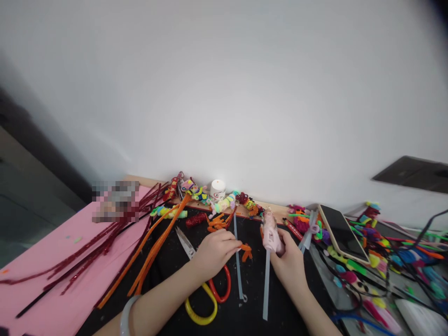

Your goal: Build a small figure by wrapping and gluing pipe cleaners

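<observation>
Head view down onto a craft bench [168, 280] set against a white wall.

Left hand [215, 252]: grip pinched nearly shut, thumb and fingertips on a short orange piece [246, 252], probably a trimmed pipe-cleaner length, though too small to tell for sure. Held just left of the right hand, not touching it.

Right hand [290, 263]: grip closed around the foot of a pink figure [271, 231], at the join with its pale stick [266, 289]. Figure raised a little above the bench, leaning slightly left, stick trailing down towards the viewer.

Look of the figure: fuzzy, pale pink, elongated, a darker tuft at the top; finer detail blurred.

Progress, by judgement: pink body already wound onto the stick, no orange visible on it yet. More cut orange bits [217, 221] loose beyond the left hand, long orange pipe cleaners [157, 242] uncut at the left.

Surroundings: scissors [206, 284] with yellow and red loops under the left forearm; a second pale strip [238, 266] between the hands; red glitter stems [87, 252] across a pink sheet [52, 280]; a row of multicoloured figures [196, 191] and a white jar [218, 189] by the wall; a phone [343, 233] at right.
</observation>
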Demonstrator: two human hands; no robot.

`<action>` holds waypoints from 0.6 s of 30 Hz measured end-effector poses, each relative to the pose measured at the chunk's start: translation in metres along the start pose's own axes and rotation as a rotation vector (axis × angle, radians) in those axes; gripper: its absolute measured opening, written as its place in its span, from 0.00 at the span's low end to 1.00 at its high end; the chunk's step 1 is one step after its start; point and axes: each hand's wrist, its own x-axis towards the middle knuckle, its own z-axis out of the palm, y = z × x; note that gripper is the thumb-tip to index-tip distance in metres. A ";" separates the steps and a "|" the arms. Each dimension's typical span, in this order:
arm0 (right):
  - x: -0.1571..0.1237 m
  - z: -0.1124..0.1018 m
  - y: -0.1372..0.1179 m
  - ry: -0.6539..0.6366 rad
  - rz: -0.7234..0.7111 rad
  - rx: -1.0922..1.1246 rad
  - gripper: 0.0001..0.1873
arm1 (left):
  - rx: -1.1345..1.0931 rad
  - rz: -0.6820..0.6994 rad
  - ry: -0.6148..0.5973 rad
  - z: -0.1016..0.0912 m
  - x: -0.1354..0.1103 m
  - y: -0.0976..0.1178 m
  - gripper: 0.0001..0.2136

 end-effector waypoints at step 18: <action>-0.002 0.000 -0.003 0.046 0.049 0.147 0.19 | -0.104 -0.219 0.266 -0.026 -0.010 -0.022 0.17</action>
